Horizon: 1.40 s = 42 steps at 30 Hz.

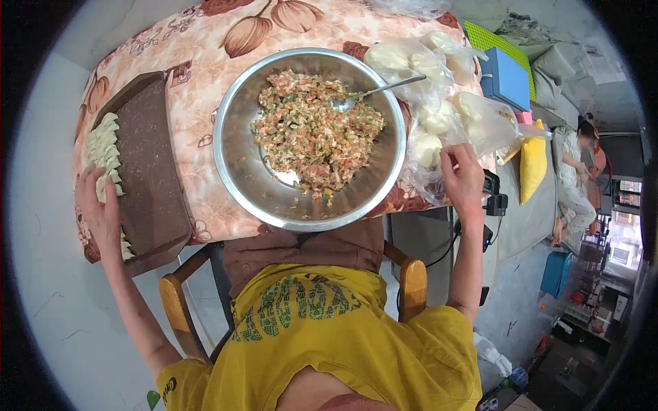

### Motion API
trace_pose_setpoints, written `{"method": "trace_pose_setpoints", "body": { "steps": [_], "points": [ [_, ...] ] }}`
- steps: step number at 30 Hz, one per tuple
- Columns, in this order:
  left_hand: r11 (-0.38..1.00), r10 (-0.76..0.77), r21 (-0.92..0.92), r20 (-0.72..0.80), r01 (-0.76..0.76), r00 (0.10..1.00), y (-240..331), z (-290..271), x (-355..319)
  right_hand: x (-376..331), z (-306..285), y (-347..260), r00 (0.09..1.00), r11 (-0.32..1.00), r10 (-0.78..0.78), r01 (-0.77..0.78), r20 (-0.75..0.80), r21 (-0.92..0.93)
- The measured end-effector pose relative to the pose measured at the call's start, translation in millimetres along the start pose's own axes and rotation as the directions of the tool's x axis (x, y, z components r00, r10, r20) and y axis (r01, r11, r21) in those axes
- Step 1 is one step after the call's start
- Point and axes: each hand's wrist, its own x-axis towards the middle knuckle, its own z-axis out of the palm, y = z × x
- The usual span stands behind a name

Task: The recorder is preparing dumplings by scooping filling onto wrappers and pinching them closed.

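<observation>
My left hand [98,202] reaches over the left edge of a brown tray [147,164], its fingers closed round a pale dumpling [106,188]. A row of folded dumplings [103,147] runs along that side of the tray, with a few nearer me, partly behind my wrist. On the right, my right hand [462,175] has its fingers curled together at a clear plastic bag [421,181], beside a round white dough piece [426,149]. What its fingertips hold, if anything, is hidden. Between my hands stands a large steel bowl [236,175] of minced filling [315,137], with a spoon [384,88] resting in it.
More bagged dough [391,58] lies right of the bowl on the flowered tablecloth [199,68]. Beyond are a blue box [506,79] and a yellow bag [532,168]. A small black device [495,198] sits by my right wrist. Another person [576,171] is seated far right.
</observation>
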Motion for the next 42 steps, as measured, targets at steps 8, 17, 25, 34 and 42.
{"method": "trace_pose_setpoints", "body": {
  "steps": [8,17,25,34,42],
  "points": [
    [0.816,0.101,-0.572,0.003,-0.081,0.995,176.5,-10.3,41.0,1.4,12.5,11.2,1.000,0.941,0.018,-0.015,0.005,-0.339],
    [0.586,0.246,-0.775,-0.108,-0.237,0.963,268.5,2.3,52.8,12.8,14.6,2.9,0.996,0.925,0.076,-0.090,-0.053,-0.369],
    [0.265,0.059,-0.960,0.107,0.088,0.992,292.9,35.7,12.8,29.4,11.6,0.7,0.993,0.992,0.070,-0.059,-0.094,0.114],
    [0.094,-0.018,-0.950,0.296,0.297,0.955,283.8,45.6,-15.2,20.2,9.0,-0.7,0.995,0.996,0.063,-0.058,-0.082,0.065],
    [0.187,0.036,-0.949,0.264,0.253,0.964,280.6,52.3,-18.5,56.3,9.2,-7.4,0.969,0.931,-0.246,0.231,-0.018,-0.283]
  ]
}}
